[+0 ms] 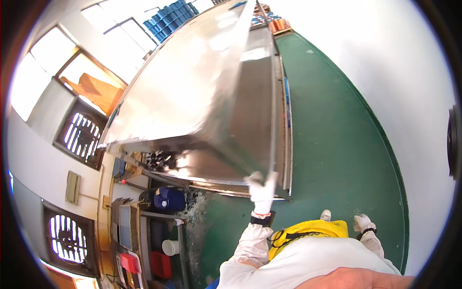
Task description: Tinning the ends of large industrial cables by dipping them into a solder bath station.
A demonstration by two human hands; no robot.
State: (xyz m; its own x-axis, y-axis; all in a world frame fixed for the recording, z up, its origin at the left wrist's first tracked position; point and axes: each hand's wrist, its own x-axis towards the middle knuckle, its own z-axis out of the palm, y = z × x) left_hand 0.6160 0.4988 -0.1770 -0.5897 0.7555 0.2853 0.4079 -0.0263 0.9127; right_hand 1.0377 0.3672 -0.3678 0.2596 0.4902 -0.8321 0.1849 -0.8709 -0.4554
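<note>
head view: a large metal desk (163,101) fills the upper middle, to the front and left of the wearer, its bright upper surface reaching far back. a brownish lower face (245,125) runs along its right side; the near corner of the upper part is smeared by blur.

left hand (263,195), white-gloved, is at the desk's near right corner, fingers up against the lower edge. contact appears to be there — whether the fingers are clenched on the rim or only resting, cannot tell. right hand (364,223), also gloved, hangs out to the right, well apart from the desk; nothing seen in it, fingers look loosely curled, but too small to be sure.

room: green floor (337,135) lies open as a long lane between the desk's right edge and the white wall (404,62), narrowing toward a pallet load (280,25) at the far end. left side is tighter — a blue jug (169,199), a white bucket (170,247) and a red bin (160,265) sit near the desk's front left, beside a low metal frame (182,255).
</note>
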